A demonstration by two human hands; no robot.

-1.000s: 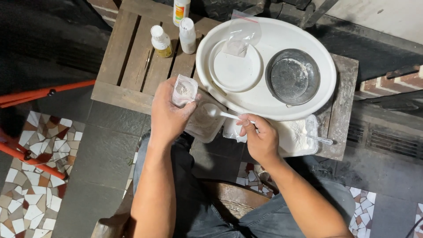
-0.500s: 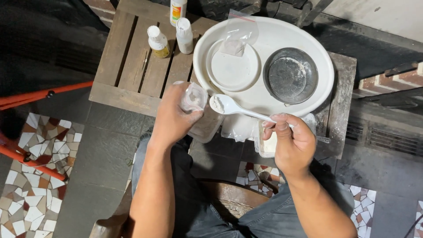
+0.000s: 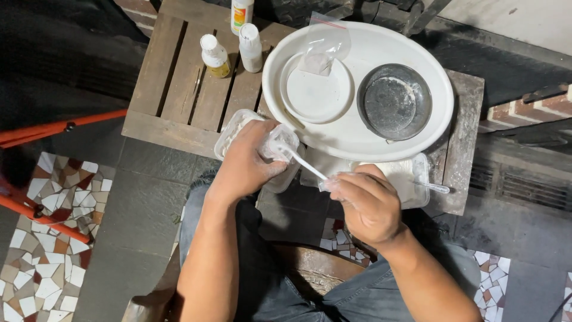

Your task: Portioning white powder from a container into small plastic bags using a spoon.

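My left hand (image 3: 250,162) grips a small clear plastic bag (image 3: 275,142) over a clear plastic container (image 3: 233,132) at the table's front edge. My right hand (image 3: 368,203) holds a white plastic spoon (image 3: 301,161) by its handle, with the bowl end poked into the bag. Just behind my right hand sits a second clear container of white powder (image 3: 405,179) with a thin white stick across it.
A large white oval tray (image 3: 357,143) on the wooden slat table (image 3: 173,89) carries a white plate (image 3: 316,95), a clear bag (image 3: 325,45) and a dark metal bowl (image 3: 394,102). Small bottles (image 3: 215,56) stand at the back left. An orange bar (image 3: 53,128) runs at the left.
The spoon, held out above the tray's edge before, has swung back so its bowl goes into the bag in my left hand. My right hand shifted slightly left.
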